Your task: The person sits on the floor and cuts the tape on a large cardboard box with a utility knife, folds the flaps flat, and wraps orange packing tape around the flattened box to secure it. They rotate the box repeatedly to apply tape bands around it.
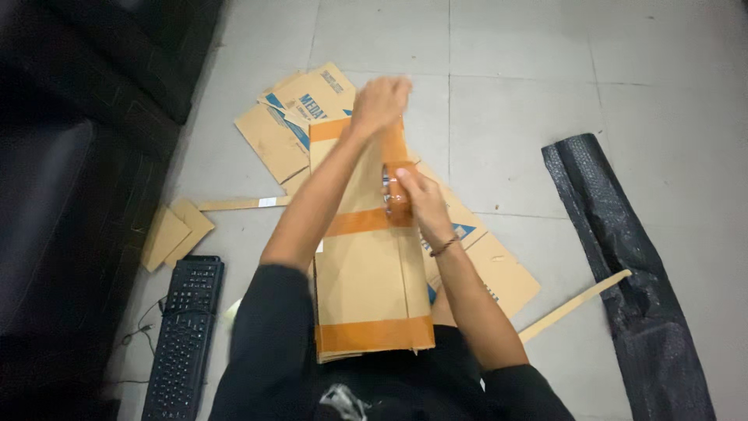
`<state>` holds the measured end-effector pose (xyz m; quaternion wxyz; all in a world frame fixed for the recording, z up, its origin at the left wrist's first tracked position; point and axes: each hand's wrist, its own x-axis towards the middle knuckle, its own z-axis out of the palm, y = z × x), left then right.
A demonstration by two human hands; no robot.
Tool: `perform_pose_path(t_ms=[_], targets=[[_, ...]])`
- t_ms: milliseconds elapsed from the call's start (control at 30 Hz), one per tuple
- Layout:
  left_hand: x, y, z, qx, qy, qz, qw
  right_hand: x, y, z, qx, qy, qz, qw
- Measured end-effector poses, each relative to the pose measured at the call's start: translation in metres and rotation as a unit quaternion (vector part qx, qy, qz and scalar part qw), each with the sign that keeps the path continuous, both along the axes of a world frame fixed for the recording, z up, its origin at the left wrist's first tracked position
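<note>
right hand (417, 196) grips tape roll (396, 195) on cardboard box (366, 273); left hand (379, 103) closed, blurred.

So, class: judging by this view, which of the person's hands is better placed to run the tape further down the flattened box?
Probably the right hand: it grips the tape roll against the cardboard box. The left hand is at the box's far end.
</note>
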<state>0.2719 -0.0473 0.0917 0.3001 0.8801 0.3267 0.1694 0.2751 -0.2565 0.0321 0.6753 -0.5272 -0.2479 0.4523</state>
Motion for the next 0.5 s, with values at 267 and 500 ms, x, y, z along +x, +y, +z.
perform_pose_path(t_ms=[267, 500], targets=[[0.048, 0.035, -0.044, -0.081, 0.206, 0.019, 0.975, -0.026, -0.004, 0.009, -0.021, 0.007, -0.037, 0.999], [0.058, 0.048, -0.078, -0.071, 0.211, -0.014, 0.975, -0.08, -0.089, 0.039, -0.119, 0.059, -0.058, 0.989]])
